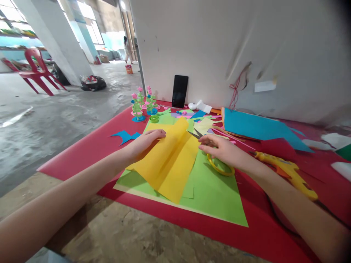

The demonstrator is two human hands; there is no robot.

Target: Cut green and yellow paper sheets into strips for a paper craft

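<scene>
A sheet of yellow paper (170, 164), bent with a raised fold, spreads over light green paper (219, 197). At its left side my left hand (149, 142) is closed, the paper's edge held in its fingers. My right hand (216, 146) grips scissors (221, 171) near the pivot, with the yellow handles hanging below the palm. The blades point left toward the upper right edge of the yellow paper and stand slightly apart. Part of the scissors is hidden behind the fingers.
Small paper trees (138, 107) stand at the back left near a blue paper scrap (124, 136). A black phone (180, 91) leans on the wall. Blue sheets (260, 126) and a yellow glue gun (287, 173) lie right. A red chair (38, 69) and a distant person (127, 49) are beyond.
</scene>
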